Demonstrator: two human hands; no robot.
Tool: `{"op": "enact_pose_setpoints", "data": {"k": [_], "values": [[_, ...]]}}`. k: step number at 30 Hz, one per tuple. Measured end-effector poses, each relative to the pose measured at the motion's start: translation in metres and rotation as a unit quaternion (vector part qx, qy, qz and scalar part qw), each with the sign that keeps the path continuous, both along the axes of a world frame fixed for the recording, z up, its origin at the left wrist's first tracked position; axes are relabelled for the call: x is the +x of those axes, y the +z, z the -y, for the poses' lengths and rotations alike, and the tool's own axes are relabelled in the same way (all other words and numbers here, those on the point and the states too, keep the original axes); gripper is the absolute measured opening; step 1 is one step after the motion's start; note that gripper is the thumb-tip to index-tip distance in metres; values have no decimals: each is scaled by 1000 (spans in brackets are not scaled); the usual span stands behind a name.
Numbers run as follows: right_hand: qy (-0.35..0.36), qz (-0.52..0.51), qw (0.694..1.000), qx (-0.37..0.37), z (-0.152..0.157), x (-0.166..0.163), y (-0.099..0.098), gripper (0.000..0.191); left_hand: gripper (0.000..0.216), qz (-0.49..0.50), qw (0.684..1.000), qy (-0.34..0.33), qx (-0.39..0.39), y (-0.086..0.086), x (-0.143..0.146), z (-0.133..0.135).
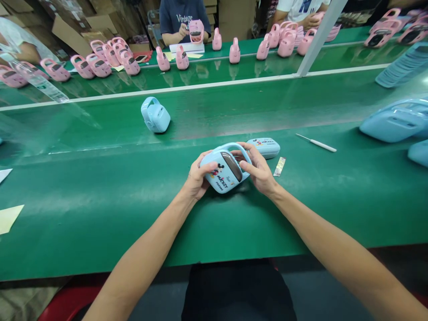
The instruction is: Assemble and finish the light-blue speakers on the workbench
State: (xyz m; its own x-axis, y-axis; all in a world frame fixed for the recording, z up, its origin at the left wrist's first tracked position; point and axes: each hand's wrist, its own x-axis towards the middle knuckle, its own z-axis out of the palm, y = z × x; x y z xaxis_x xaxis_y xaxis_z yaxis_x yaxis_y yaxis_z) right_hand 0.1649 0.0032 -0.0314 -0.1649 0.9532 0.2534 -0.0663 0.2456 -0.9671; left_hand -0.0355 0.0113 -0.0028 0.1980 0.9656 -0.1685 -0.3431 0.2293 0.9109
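Between my hands is a light-blue handled plastic device with a Mickey print and a dark glossy panel, tilted above the green table. My left hand grips its left side, thumb on the printed front. My right hand holds it by the handle side, thumb near the dark panel and the other fingers partly hidden behind the handle. Just behind my right hand lies another light-blue printed piece. A small strip with yellowish marks rests beside that hand, and a white-handled thin pointed tool lies farther right.
A similar blue device stands on the belt ahead. Blue shells and stacked blue panels are at right. Yellow paper lies left. Across the belt, co-workers sit behind several pink devices; a metal post rises there.
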Motion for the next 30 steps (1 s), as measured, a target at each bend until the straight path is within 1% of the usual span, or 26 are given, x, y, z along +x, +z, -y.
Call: {"op": "enact_pose_setpoints", "data": {"k": [2,3,8,11,13,17,19,22,24,26,27,28,29,30], "values": [[42,8,999,14,-1,3,1,78,59,59,998,-15,-27,0,-1,-3],[50,9,999,18,-1,4,1,79,58,74,997,-20,-32,0,-1,-3],[44,-32,998,19,-1,3,3,72,53,112,992,-26,-58,1,-1,-3],[45,-58,997,2,2,0,5,68,54,133,988,-9,-76,-1,-1,-3],[42,-83,995,-19,4,-4,6,69,55,143,987,7,-78,-1,0,-3],[13,-87,993,-80,8,-11,9,89,56,129,990,33,-39,-1,1,-2],[-1,-86,990,-108,8,-11,10,92,61,103,994,39,-13,-1,1,-1],[6,-135,979,-154,10,-11,13,86,79,82,996,21,37,-2,-1,0],[40,-182,963,-195,11,-12,14,76,91,85,994,4,70,-3,0,2],[90,-200,947,-235,13,-14,14,66,96,93,993,-8,75,-4,1,4],[105,-189,945,-247,13,-14,13,63,96,97,993,-10,66,-4,2,5],[101,-163,950,-246,13,-14,12,63,96,101,993,-10,53,-5,2,6],[76,-122,964,-225,12,-13,11,65,95,102,994,-5,39,-5,3,7],[34,-71,981,-180,11,-10,10,70,94,99,995,4,28,-4,3,7]]}}
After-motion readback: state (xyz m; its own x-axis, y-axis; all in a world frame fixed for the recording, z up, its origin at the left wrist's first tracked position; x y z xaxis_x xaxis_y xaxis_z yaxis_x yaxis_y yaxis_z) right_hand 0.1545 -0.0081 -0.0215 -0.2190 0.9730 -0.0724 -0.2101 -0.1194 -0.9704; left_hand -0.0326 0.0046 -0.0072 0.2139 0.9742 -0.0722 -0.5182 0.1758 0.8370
